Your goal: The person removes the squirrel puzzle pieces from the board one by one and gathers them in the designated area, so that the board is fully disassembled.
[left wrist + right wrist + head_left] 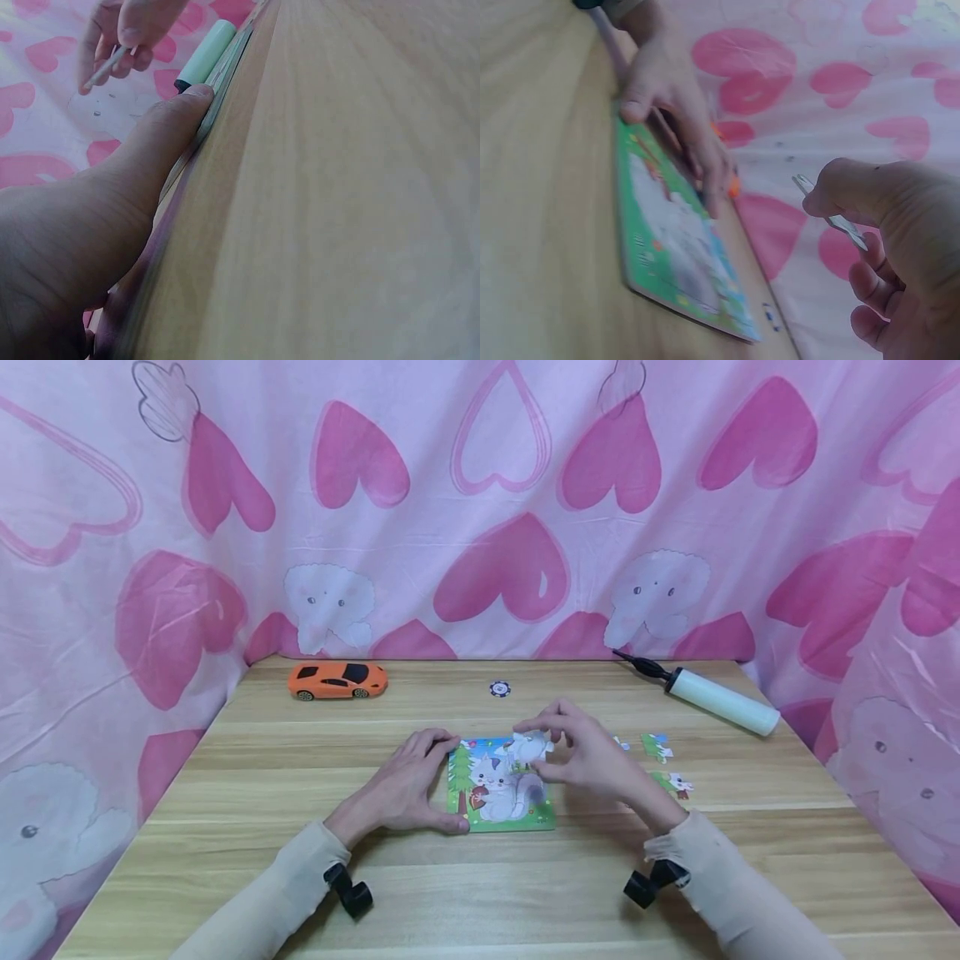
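A jigsaw puzzle board (498, 814) with a squirrel picture lies on the table in front of me. My left hand (401, 789) rests along its left edge, thumb at the near corner and fingers at the far one. Above the upper right of the board, my right hand (581, 752) pinches a puzzle piece (527, 748) between thumb and fingers. The right wrist view shows this thin piece (847, 227) edge-on, raised off the board (641, 251). Loose puzzle pieces (657, 747) lie to the right, some partly hidden behind the right hand.
An orange toy car (337, 680) stands at the back left of the wooden table (480, 893). Behind the board lies a small blue-and-white chip (499, 689). A pale green hand pump (720, 700) with a black end lies at the back right. A pink heart-patterned curtain (420, 568) hangs behind.
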Demonstrator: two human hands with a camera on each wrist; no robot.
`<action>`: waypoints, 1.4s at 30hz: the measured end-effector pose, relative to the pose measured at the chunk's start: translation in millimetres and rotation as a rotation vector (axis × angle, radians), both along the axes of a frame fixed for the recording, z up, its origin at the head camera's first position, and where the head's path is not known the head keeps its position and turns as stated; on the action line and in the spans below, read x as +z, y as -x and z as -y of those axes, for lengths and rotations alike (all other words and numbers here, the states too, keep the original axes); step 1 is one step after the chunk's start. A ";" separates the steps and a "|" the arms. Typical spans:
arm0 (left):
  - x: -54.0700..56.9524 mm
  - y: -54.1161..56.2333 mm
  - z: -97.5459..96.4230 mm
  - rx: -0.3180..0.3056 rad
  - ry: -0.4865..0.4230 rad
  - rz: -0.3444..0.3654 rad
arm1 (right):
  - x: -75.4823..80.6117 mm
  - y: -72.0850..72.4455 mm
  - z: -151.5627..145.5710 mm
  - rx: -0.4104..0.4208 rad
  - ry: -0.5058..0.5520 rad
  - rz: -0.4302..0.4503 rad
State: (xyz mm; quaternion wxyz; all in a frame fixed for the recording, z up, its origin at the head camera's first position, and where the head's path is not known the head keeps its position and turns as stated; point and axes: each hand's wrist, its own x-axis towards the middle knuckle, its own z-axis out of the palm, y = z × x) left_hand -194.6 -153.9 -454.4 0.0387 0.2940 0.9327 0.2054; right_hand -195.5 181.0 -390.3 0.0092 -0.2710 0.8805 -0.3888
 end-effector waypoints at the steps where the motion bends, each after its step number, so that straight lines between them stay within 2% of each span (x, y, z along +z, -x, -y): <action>1: 0.1 0.1 -0.2 0.000 0.001 0.001 | 2.3 0.8 -2.6 -0.009 0.004 -0.007; 7: 0.3 0.0 -1.0 0.000 -0.004 0.003 | 15.6 5.1 -18.7 -0.045 0.026 -0.069; 17: 1.8 -1.6 0.5 0.012 -0.003 0.010 | 28.8 8.3 -37.7 -0.069 0.066 -0.162; 23: 2.1 -1.8 -0.6 0.006 0.001 0.009 | 40.1 1.8 -52.4 -0.072 0.086 -0.245; 27: 1.8 -2.1 0.2 0.006 -0.001 0.008 | 45.2 -5.8 -66.0 -0.063 0.082 -0.261; 34: 0.7 -2.6 2.1 0.009 -0.001 0.005 | 38.6 -20.0 -91.1 -0.059 0.043 -0.229; 39: 0.7 -1.9 1.5 0.004 0.005 0.002 | 27.9 -30.3 -107.2 -0.073 0.016 -0.206; 42: 0.8 -1.5 0.4 0.002 0.007 0.001 | 18.7 -34.7 -116.2 -0.055 0.009 -0.191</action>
